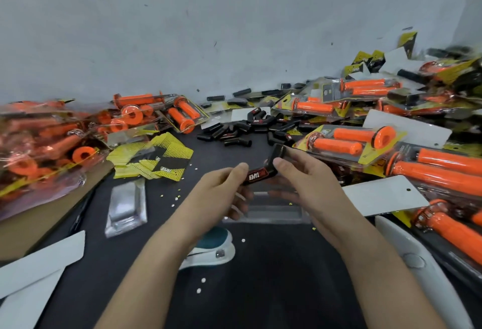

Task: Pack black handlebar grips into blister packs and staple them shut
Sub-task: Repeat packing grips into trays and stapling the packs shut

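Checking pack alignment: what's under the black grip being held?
A clear blister pack lies on the table below the black grip, pinched by left hand and right hand. Fingers cover its far edge.

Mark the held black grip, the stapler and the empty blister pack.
black grip point(257, 175): head view, its TAPER label.
stapler point(214, 238): head view, teal top.
blister pack point(125, 208): head view, clear pocket.

Views: 1. Head camera, wide-angle, worn by the person. It faces forward and down over both forearms onto the dark tabletop. Close range: left hand and right hand meet near frame centre, holding a black grip between them. Upper half of frame: grey wall, facing the wearer. Table contents curve toward the frame edges.
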